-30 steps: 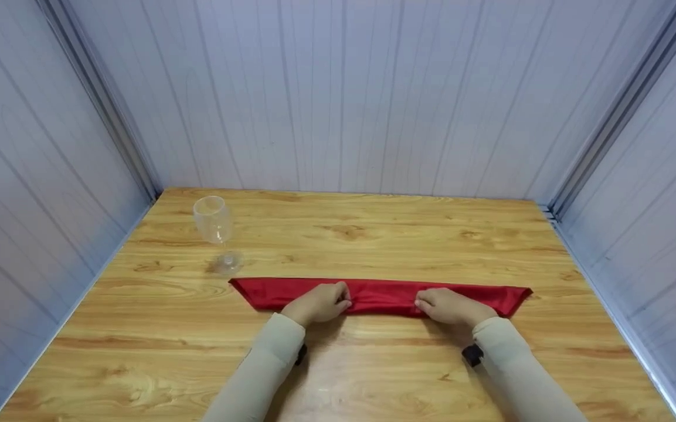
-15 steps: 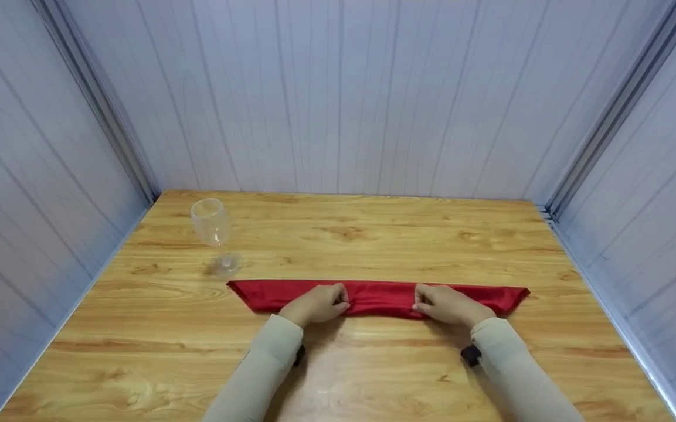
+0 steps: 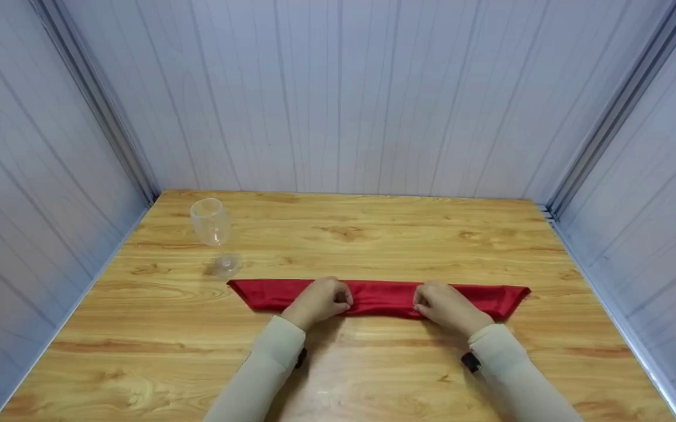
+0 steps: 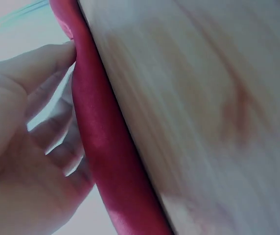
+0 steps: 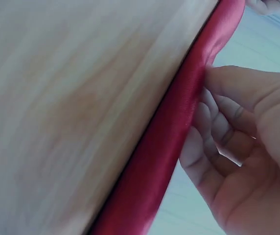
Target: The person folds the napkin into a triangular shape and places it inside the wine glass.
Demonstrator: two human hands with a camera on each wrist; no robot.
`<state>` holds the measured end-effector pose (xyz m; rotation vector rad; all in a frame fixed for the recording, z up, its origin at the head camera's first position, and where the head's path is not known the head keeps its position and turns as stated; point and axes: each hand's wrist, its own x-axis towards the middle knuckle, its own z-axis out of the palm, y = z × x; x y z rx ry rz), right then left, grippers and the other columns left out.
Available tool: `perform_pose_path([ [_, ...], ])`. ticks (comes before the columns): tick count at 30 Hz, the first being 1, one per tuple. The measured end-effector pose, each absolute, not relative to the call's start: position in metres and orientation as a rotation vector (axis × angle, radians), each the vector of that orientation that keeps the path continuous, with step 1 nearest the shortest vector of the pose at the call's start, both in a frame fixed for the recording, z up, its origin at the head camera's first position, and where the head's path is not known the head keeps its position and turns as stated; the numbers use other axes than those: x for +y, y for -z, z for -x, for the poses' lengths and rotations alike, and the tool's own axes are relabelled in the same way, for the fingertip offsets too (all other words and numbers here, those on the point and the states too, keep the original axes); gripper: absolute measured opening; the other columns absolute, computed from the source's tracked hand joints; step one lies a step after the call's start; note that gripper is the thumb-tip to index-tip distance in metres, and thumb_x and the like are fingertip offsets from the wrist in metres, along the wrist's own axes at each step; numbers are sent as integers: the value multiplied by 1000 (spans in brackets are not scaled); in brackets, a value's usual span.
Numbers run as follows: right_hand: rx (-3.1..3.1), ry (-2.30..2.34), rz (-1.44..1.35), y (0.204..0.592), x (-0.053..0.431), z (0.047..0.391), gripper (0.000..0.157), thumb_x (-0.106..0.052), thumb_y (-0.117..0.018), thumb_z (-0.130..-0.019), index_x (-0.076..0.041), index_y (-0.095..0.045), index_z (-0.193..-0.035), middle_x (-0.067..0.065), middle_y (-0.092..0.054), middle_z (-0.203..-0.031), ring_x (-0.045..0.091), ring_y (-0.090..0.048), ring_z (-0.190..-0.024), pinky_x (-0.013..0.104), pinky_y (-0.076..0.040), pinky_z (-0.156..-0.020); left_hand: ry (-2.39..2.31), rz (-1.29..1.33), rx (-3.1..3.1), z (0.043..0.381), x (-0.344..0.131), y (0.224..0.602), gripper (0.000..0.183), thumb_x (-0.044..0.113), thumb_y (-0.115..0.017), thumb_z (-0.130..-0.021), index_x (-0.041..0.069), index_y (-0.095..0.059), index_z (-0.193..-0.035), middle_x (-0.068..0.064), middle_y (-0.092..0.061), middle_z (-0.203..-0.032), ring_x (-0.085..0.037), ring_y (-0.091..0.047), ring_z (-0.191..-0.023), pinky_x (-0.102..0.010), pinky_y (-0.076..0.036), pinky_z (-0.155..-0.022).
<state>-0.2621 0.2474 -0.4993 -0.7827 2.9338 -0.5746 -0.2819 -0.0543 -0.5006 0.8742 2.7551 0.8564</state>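
A shiny red cloth napkin (image 3: 381, 298), folded into a long strip with slanted ends, lies across the table. My left hand (image 3: 319, 302) is on its near edge left of the middle, fingers curled, pinching the fabric. To the right of the middle, my right hand (image 3: 446, 306) pinches the same edge in mirror fashion. In the left wrist view the thumb (image 4: 57, 53) meets the rolled edge of the red napkin (image 4: 101, 127). The right wrist view has the thumb (image 5: 228, 81) and curled fingers against the napkin (image 5: 164, 132). The fingertips are partly hidden by the cloth.
A clear stemmed wine glass (image 3: 211, 225) stands upright at the back left, beyond the napkin's left end. The wooden table (image 3: 343, 375) is bounded by white panel walls (image 3: 338, 99) at the back and both sides.
Both hands stay on the napkin's near edge, their knuckles slightly raised. The napkin and the glass have hardly moved.
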Motion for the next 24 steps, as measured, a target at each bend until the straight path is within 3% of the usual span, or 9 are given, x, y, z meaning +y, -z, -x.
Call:
perform_pose_path([
  [5, 2939, 558, 802, 495, 248, 261, 9, -7, -72, -92, -13, -73, -85, -6, -65, -83, 15, -62, -81, 35, -53, -72, -804, -882, 2854, 279, -51, 496, 8, 7, -79, -86, 13, -78, -81, 7, -70, -81, -13, -66, -83, -30, -54, -77],
  [14, 2853, 598, 725, 491, 249, 253, 9, -27, -75, -92, -19, -75, -93, -9, -65, -89, 12, -60, -86, 35, -52, -76, -666, -1004, 2933, 271, -50, 494, 4, 7, -79, -86, 10, -82, -86, 0, -75, -86, -15, -71, -86, -27, -56, -75],
  [20, 2859, 596, 776, 492, 252, 251, 7, -20, -78, -89, -16, -75, -94, -7, -66, -92, 11, -62, -88, 33, -52, -77, -714, -940, 2848, 266, -52, 492, 15, 18, -83, -84, 8, -82, -95, -1, -76, -91, -14, -70, -91, -28, -55, -78],
  [24, 2857, 587, 796, 493, 251, 250, 5, -18, -77, -89, -17, -74, -93, -8, -65, -91, 10, -61, -87, 33, -52, -76, -722, -907, 2838, 263, -53, 491, 18, 18, -85, -82, 8, -81, -97, 0, -76, -93, -15, -70, -94, -28, -55, -81],
])
